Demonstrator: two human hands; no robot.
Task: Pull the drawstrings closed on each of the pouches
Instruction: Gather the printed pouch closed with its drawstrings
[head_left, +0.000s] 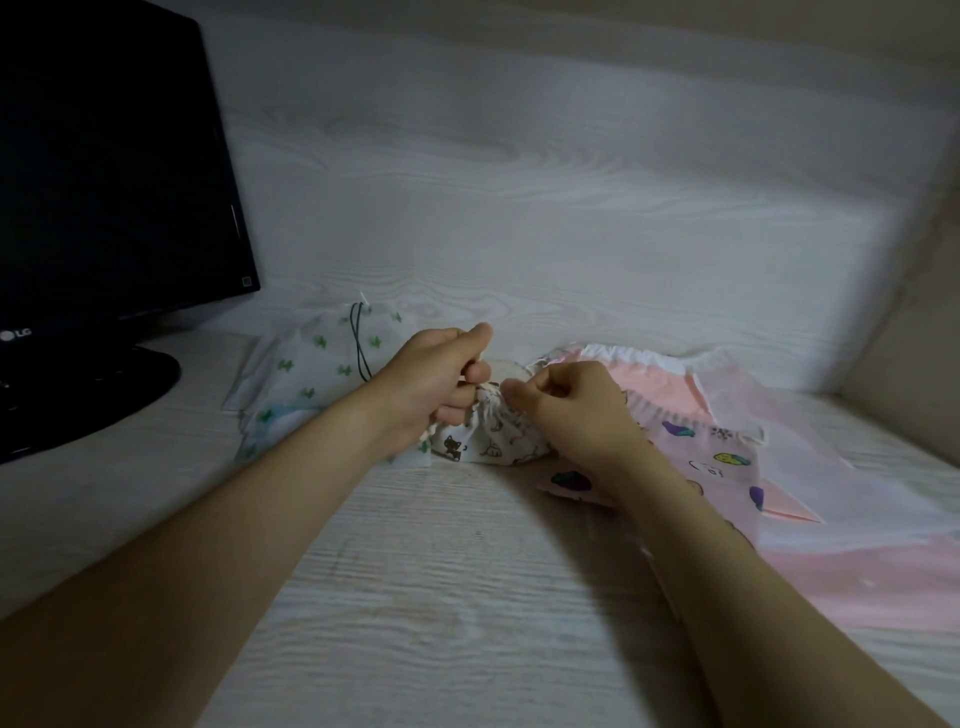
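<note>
a pale wood-grain bench (441, 597) carries everything. at its left sits a black monitor (104, 166) on a round base. near the middle lies a white pouch with green prints (311, 364), just beside it a small cat-print pouch (488, 441), and to the right a pink printed pouch (727, 457) spread flat.

1. Two bare forearms come in from the bottom edge, one on each side.
2. The left hand (441, 371) has no ring, watch, bracelet or glove.
3. The right hand (574, 402) is equally bare.
4. No sleeve shows behind either grip; both arms are uncovered up to the picture's edge.
</note>
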